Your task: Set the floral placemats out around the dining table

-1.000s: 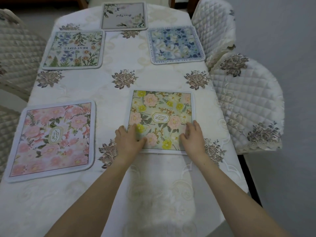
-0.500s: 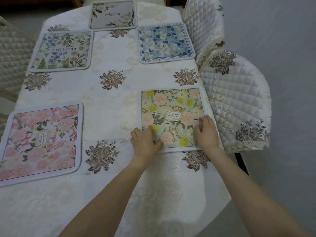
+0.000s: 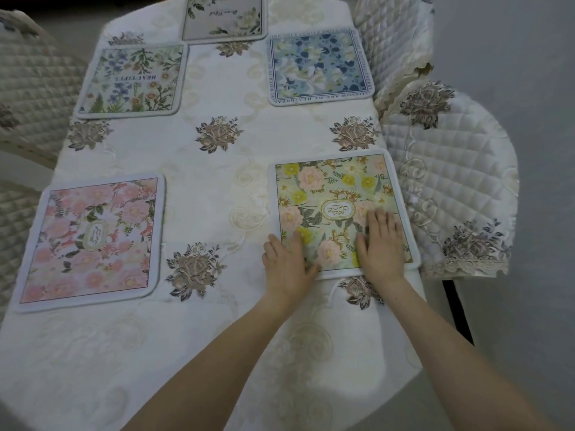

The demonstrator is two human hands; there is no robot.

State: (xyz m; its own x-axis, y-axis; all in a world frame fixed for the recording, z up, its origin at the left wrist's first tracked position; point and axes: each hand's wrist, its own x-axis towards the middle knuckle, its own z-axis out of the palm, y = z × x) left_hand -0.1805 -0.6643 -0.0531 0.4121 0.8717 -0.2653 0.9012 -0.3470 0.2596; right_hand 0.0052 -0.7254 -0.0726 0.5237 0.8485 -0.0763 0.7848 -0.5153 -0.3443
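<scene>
Five floral placemats lie on the dining table [image 3: 214, 188], which has a cream embroidered cloth. The yellow-green placemat [image 3: 336, 191] is at the near right, close to the table's right edge. My left hand [image 3: 287, 262] rests flat on its near left corner, and my right hand [image 3: 381, 244] lies flat on its near right part, fingers spread. A pink placemat [image 3: 90, 241] sits at the near left, a wildflower placemat [image 3: 133, 79] at the far left, a blue placemat [image 3: 320, 66] at the far right, and a grey placemat [image 3: 224, 17] at the far end.
Two quilted chair covers stand along the right side, one [image 3: 451, 194] right beside the yellow-green placemat and one [image 3: 392, 42] further back. More quilted chairs [image 3: 31, 88] line the left side. Grey floor lies to the right.
Both hands have slid the yellow-green placemat to the right, toward the table's right edge, and squared it up. My right hand has shifted further onto the mat.
</scene>
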